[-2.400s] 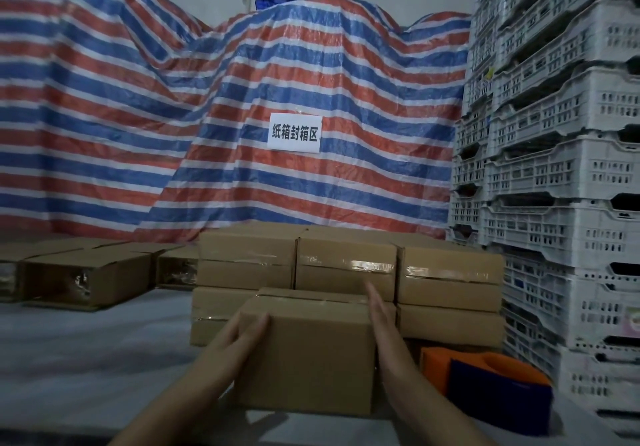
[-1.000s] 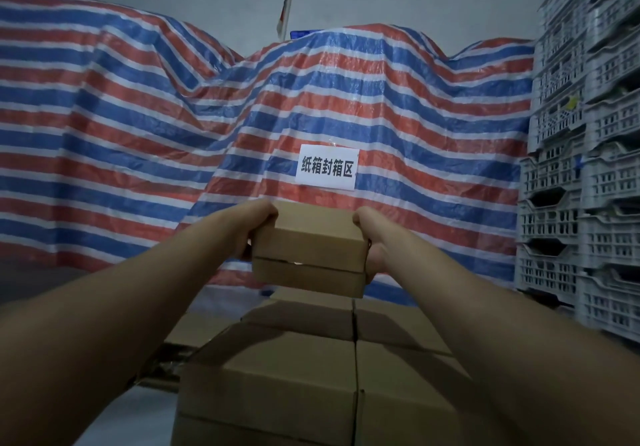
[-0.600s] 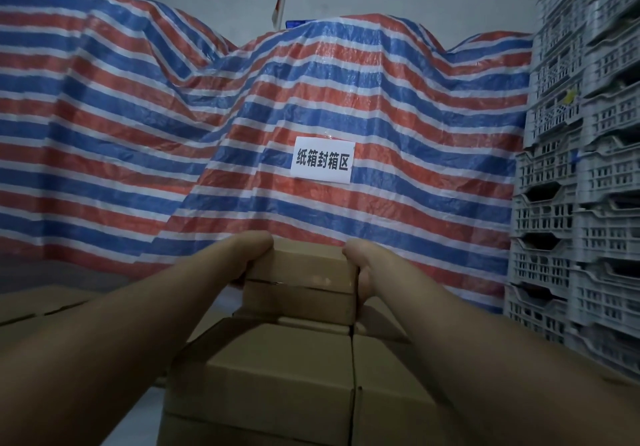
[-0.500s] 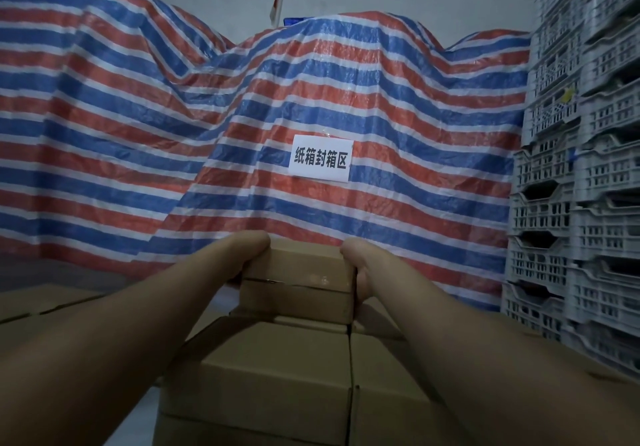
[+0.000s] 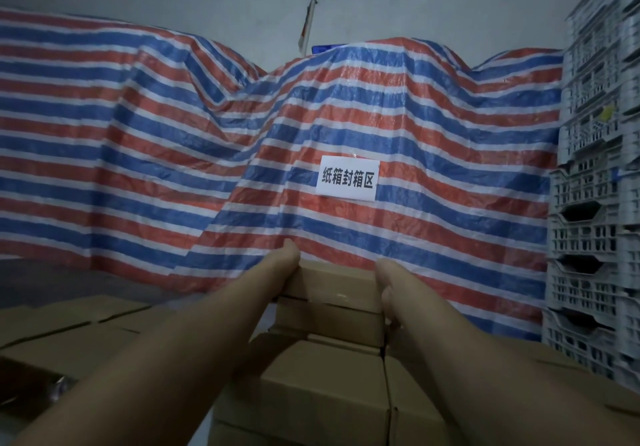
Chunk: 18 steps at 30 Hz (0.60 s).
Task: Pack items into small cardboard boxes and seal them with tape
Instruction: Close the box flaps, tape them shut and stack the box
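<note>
From where I sit, my left hand (image 5: 282,267) is clamped on the left end of the small cardboard box (image 5: 334,286), its fingers curled round that end so only the knuckle side shows to me. The box lies crosswise between my two hands, its long axis running left to right, level, and resting on top of another box (image 5: 330,321) at the far end of the stack of boxes (image 5: 322,386) below my forearms. My right hand (image 5: 389,290) holds the right end, thumb on top at the box's upper edge and fingers (image 5: 388,310) wrapped down the side face. Both hands are about equally near; neither leads. I judge the box is seated on the stack, so the coming move turns on each hand drawing straight outward from its own end, left hand leftward, right hand rightward, without dragging the box askew. Behind it hangs the striped tarpaulin (image 5: 173,141) with a white sign (image 5: 347,178); grey crates (image 5: 595,203) stand at the far right.
</note>
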### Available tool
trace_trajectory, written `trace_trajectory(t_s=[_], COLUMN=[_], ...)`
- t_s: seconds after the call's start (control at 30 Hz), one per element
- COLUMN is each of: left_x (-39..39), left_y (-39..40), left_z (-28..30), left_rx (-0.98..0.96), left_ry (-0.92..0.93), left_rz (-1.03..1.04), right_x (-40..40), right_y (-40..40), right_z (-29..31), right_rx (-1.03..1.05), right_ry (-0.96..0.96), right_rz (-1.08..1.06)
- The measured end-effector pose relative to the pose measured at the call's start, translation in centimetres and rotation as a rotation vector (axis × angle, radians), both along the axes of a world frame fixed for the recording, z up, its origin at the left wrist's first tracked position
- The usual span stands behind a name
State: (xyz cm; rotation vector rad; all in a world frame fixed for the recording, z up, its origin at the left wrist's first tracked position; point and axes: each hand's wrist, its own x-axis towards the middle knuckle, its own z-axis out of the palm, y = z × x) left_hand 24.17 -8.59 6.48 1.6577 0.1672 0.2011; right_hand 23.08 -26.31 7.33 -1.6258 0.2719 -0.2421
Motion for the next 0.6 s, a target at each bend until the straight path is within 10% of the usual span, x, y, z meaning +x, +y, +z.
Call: trace_trajectory(t_s=[0.3, 0.6], left_x=[-3.9, -8.3], left_y=[8.8, 17.5], left_z=[-1.7, -5.2], left_rx=[0.086, 0.228], left_ry=[-0.468, -0.631], left_rz=[0.278, 0.387], right_x=[-1.3, -5.4], right_y=[2.2, 17.0], right_z=[5.5, 5.0], right_rx=[-0.338, -0.728], right_ry=[-0.399, -0.611], right_rz=[-0.301, 0.091])
